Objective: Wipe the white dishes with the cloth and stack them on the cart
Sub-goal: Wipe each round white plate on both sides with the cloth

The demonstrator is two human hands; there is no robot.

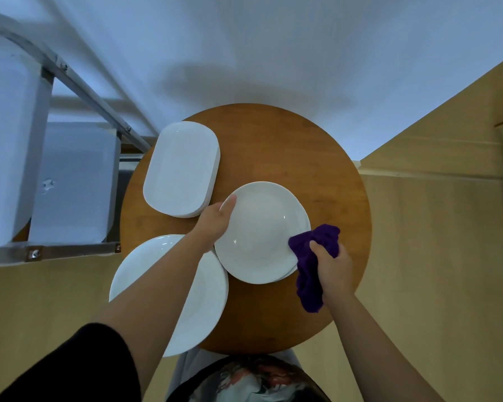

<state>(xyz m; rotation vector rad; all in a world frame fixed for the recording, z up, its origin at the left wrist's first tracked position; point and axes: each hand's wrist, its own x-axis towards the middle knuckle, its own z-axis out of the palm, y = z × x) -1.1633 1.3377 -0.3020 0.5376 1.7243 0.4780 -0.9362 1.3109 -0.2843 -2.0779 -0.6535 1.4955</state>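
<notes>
A round white plate (259, 230) sits atop a small stack in the middle of the round wooden table (296, 146). My left hand (215, 221) grips its left rim, thumb on top. My right hand (331, 265) holds a purple cloth (311, 262) bunched against the plate's right edge. A stack of white oblong platters (182, 169) lies at the table's far left. A stack of larger round plates (204, 303) sits at the near left, partly hidden under my left forearm.
A metal-framed cart (70, 250) with pale grey bins (73, 184) stands to the left of the table. A white wall rises behind, and pale wooden floor surrounds the table.
</notes>
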